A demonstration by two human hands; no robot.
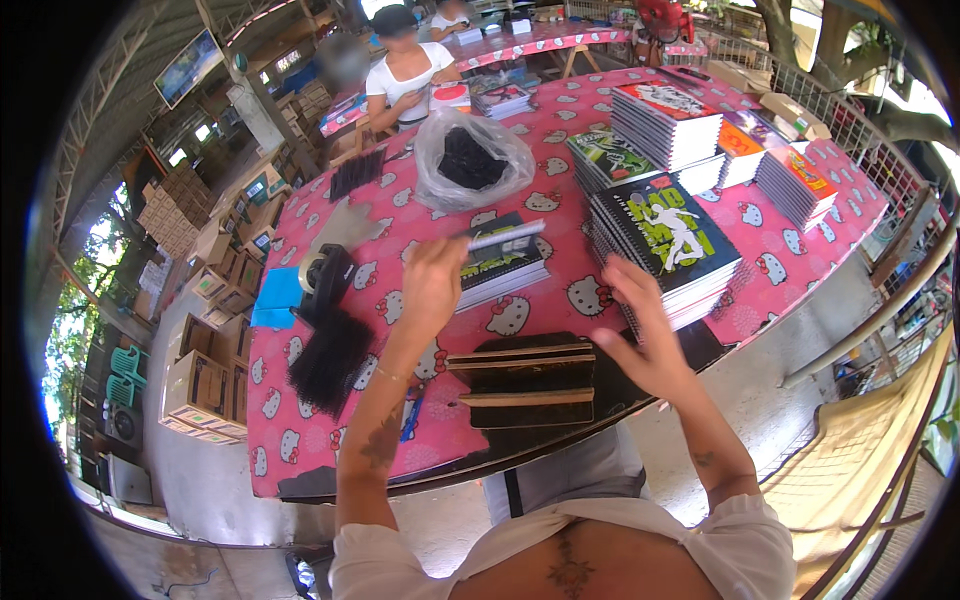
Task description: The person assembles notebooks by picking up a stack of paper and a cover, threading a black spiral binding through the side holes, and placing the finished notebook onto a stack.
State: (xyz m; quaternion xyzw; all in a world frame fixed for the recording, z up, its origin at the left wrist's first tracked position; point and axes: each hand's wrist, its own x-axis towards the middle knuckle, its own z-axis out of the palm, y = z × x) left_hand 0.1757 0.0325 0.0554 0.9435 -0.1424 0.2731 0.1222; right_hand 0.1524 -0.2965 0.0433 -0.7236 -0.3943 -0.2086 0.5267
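Observation:
My left hand (436, 276) is closed on the edge of a thin spiral notebook (508, 234), slightly blurred, which is tilted above a short stack of dark notebooks (508, 284). My right hand (645, 330) is open and holds nothing, its fingers apart beside a tall stack of black-covered spiral notebooks (668, 235) with a white figure on the top cover. Between my forearms, at the table's near edge, lies a dark wooden jig (522, 412) with two pale strips across it. A pile of black binding coils (330, 362) is left of my left forearm.
A black tape dispenser (325, 278) and a blue pad (277, 298) are on the left of the pink patterned table (400, 455). Farther back are a clear plastic bag (430, 165) of black pieces and more coils (357, 174). More notebook stacks (665, 125) stand at the right. A co-worker (408, 72) stands across.

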